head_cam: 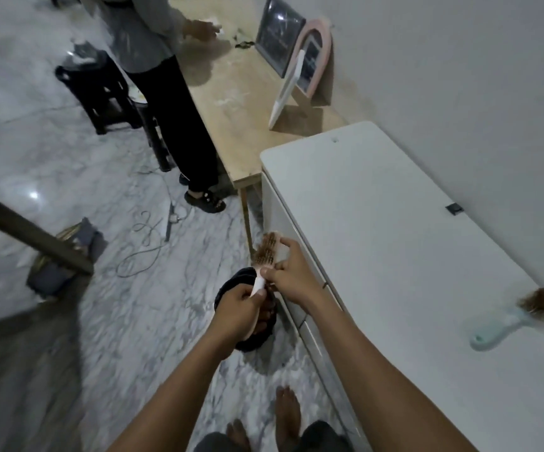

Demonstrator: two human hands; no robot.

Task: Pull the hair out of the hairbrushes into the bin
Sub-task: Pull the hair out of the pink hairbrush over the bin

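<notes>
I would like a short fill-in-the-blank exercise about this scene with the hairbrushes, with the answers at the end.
1. The left hand holds the pink hairbrush by its ____.
2. The hands work directly above a black ____ on the floor.
3. The green hairbrush, its head full of hair, lies on the ____ table.
4. The right hand grips the pink brush near its ____.

Answers: handle; bin; white; head

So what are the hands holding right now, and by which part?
The left hand grips the pink hairbrush by its handle over the bin; the right hand pinches at the hair-filled bristle head.
</notes>
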